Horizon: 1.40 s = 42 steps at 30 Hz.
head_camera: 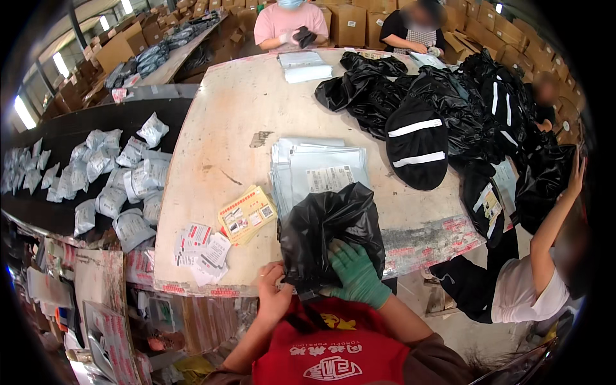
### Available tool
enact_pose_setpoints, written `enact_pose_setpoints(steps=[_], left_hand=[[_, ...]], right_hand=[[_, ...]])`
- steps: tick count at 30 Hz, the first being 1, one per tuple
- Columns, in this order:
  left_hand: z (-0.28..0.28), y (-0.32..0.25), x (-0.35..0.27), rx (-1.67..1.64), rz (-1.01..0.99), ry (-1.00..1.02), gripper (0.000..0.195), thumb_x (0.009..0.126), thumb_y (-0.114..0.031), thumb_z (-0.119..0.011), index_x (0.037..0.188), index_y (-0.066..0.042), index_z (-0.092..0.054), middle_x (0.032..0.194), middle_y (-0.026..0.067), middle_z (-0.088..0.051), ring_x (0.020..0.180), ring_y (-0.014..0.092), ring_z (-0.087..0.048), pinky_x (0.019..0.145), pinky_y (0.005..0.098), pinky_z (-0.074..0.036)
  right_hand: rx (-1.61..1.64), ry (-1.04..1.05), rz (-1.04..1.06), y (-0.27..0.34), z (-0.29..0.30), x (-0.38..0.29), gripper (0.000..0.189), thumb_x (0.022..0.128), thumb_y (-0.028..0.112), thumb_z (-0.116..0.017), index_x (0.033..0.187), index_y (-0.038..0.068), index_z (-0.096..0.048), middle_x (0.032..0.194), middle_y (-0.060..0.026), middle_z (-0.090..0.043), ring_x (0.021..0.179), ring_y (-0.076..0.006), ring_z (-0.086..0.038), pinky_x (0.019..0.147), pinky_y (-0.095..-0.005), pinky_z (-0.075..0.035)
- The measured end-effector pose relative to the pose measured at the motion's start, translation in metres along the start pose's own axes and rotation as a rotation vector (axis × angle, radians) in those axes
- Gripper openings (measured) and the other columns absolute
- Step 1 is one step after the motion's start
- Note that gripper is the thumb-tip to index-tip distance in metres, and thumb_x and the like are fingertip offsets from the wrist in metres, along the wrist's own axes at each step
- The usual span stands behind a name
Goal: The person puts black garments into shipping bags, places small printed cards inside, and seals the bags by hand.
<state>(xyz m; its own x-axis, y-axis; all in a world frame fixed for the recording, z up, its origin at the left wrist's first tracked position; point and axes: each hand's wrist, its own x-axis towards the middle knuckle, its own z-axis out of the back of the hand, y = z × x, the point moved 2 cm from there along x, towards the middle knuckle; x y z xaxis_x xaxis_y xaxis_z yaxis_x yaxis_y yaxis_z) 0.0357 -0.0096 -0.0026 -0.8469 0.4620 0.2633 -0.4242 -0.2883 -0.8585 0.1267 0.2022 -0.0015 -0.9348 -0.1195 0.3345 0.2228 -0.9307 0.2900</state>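
Note:
A crumpled black plastic bag (332,226) lies at the table's near edge, directly in front of me. My left hand (273,288), bare with a ring on one finger, grips the bag's lower left corner. On the bag's lower right side, my right hand (358,274) in a green glove holds it, fingers spread over the plastic and thumb near its lower edge. What the bag contains is hidden. Just beyond it is a stack of pale grey mailing bags (327,166) with a printed label, partly covered by the black bag.
Yellow printed cards (248,215) and white slips (204,250) lie left on the wooden table (216,125). A dark conveyor belt (62,202) carries several filled parcels (132,231). Black bags with white strips (417,144) heap at right. A co-worker (524,288) reaches there; others work opposite.

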Motion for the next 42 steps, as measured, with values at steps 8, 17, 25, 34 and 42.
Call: enact_pose_setpoints(steps=[8,17,25,34,42], left_hand=[[-0.106,-0.056,0.062,0.158,-0.495,0.764,0.038,0.092,-0.031,-0.058,0.12,-0.007,-0.066,0.122,0.0159,-0.065,0.12,0.034,-0.057,0.108,0.0478,-0.037],[-0.106,-0.063,0.027,0.449,-0.718,0.912,0.046,0.078,-0.018,-0.07,0.123,-0.009,-0.063,0.133,0.0124,-0.059,0.125,0.034,-0.055,0.11,0.048,-0.039],[-0.067,-0.033,0.1,0.068,-0.21,0.822,0.042,0.081,-0.004,-0.065,0.123,-0.004,-0.061,0.134,0.0171,-0.058,0.111,0.032,-0.063,0.101,0.0363,-0.046],[-0.059,0.007,0.128,0.054,0.162,0.392,0.045,0.102,-0.032,-0.052,0.137,-0.002,-0.053,0.121,0.0261,-0.066,0.12,0.041,-0.059,0.101,0.0414,-0.046],[-0.09,0.003,0.077,0.659,-0.461,0.509,0.074,0.092,-0.048,-0.063,0.151,-0.008,-0.042,0.159,0.0214,-0.034,0.15,0.039,-0.025,0.121,0.0545,-0.018]], right_hand=[[0.214,0.175,-0.105,0.002,0.011,-0.035,0.033,0.089,0.034,-0.067,0.113,0.01,-0.067,0.099,-0.0138,-0.071,0.086,-0.0328,-0.067,0.082,-0.0419,-0.054],[0.364,-0.033,-0.074,-0.057,0.028,-0.013,0.045,0.092,0.031,-0.064,0.129,0.005,-0.062,0.131,-0.0208,-0.061,0.126,-0.0364,-0.055,0.111,-0.0493,-0.036],[0.38,0.271,-0.179,-0.043,0.093,0.02,0.09,0.075,0.056,-0.079,0.141,0.002,-0.049,0.14,-0.0255,-0.053,0.132,-0.0393,-0.051,0.113,-0.0475,-0.037],[0.459,0.503,-0.455,-0.128,0.049,0.08,0.077,0.067,0.035,-0.088,0.128,-0.002,-0.059,0.123,-0.0242,-0.065,0.116,-0.0341,-0.062,0.1,-0.039,-0.047],[-0.185,-0.362,-0.601,-0.086,0.123,-0.058,0.05,0.069,0.015,-0.082,0.112,0.0,-0.061,0.114,-0.0201,-0.066,0.108,-0.0394,-0.062,0.089,-0.0447,-0.051]])
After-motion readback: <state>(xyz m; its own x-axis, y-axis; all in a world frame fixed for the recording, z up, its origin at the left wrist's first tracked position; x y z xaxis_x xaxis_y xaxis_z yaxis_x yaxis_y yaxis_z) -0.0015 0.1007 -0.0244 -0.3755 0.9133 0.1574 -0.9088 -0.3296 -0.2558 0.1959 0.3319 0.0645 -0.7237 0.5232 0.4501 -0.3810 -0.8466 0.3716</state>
